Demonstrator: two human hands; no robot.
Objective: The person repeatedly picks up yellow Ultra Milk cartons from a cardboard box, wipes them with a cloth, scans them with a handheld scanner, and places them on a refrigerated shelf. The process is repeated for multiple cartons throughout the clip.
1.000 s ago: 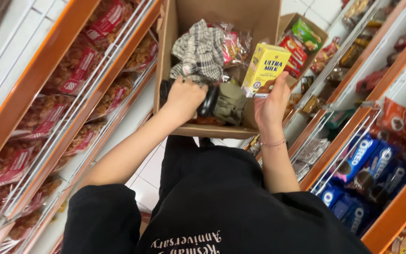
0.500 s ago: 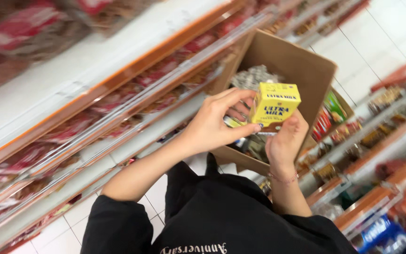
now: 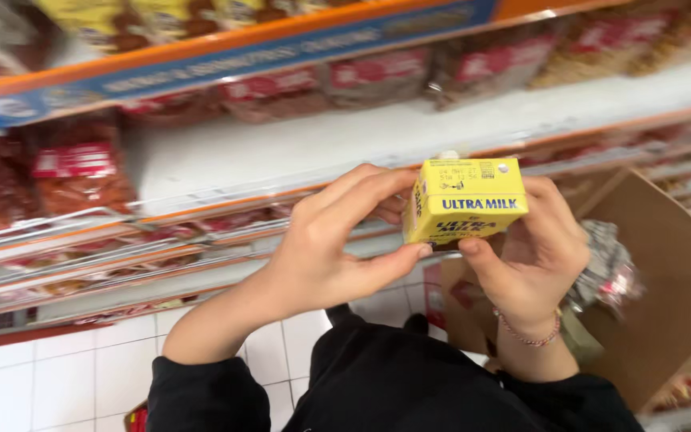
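The carton is small and yellow, held up in front of the shelf between both hands. The left hand grips its left side, thumb below and fingers above. The right hand closes on its right side and bottom. Its printed top faces the camera, probably so it can be read. Behind it, red bags fill the racks. A cardboard box with packets stands low at the right. Nothing blocks the carton.

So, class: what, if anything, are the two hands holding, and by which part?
Both hands, left hand and right hand, hold a small yellow cardboard carton by its side faces and bottom edge.
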